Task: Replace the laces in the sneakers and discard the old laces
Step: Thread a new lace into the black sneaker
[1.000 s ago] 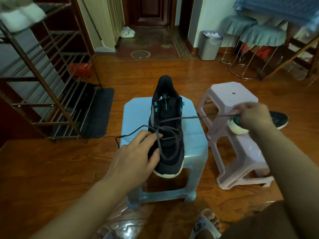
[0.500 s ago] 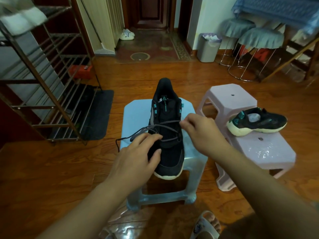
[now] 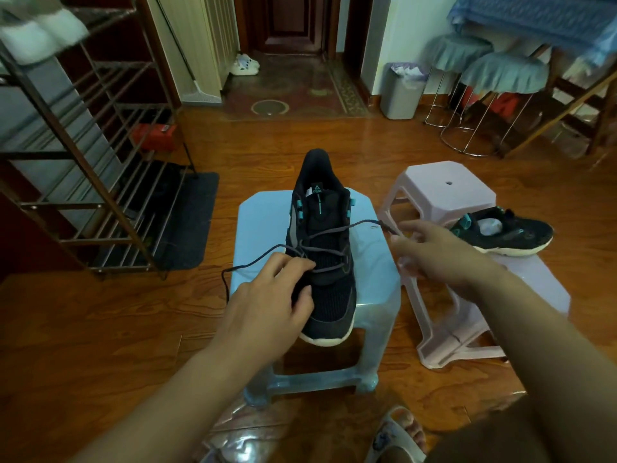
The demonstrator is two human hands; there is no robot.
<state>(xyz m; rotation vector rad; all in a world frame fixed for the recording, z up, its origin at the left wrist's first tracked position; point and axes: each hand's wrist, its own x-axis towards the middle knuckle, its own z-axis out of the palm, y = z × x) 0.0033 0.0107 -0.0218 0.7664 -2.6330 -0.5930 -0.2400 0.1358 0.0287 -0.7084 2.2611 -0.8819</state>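
A black sneaker with teal eyelets stands on a light blue stool, toe towards me. A dark grey lace is threaded through its lower eyelets. My left hand grips the sneaker's forefoot from the left, with fingers over the lacing. My right hand, blurred, pinches the lace's right end just off the shoe's right side. The lace's other end hangs over the stool's left edge. A second black sneaker lies on a pink step stool to the right.
A metal shoe rack and a dark mat fill the left. At the back stand a grey bin and two covered round stools. My sandalled foot is at the bottom, on the wooden floor.
My right hand came back from a long pull to the shoe's eyelets and now draws the lace end out to the right again. My left hand stayed on the sneaker.
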